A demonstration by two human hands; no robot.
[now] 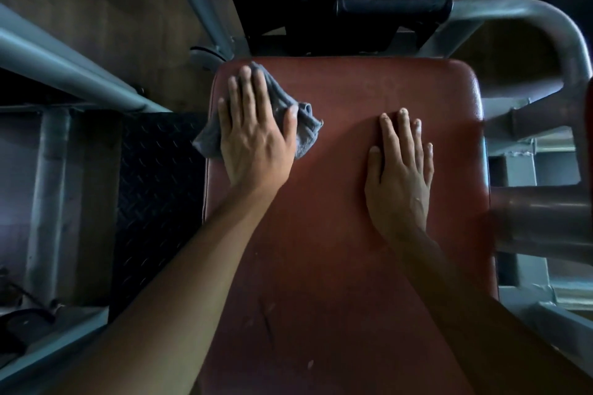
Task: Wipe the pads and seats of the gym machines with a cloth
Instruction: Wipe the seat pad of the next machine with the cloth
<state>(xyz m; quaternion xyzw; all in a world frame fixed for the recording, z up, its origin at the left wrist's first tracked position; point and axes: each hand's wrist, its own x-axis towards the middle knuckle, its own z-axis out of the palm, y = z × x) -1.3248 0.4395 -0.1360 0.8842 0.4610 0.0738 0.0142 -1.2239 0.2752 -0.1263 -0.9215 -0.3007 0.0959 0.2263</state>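
Note:
A long red padded seat (346,234) fills the middle of the view, running away from me. A crumpled grey cloth (305,128) lies at the pad's far left corner, partly hanging over the left edge. My left hand (256,135) presses flat on the cloth with straight fingers. My right hand (401,176) rests flat on the bare pad to the right, fingers straight, holding nothing.
Grey steel frame tubes (80,74) run along the left. A curved grey handle bar with a black grip (391,6) stands beyond the pad and bends down the right side. Black checker-plate flooring (154,189) lies left of the pad.

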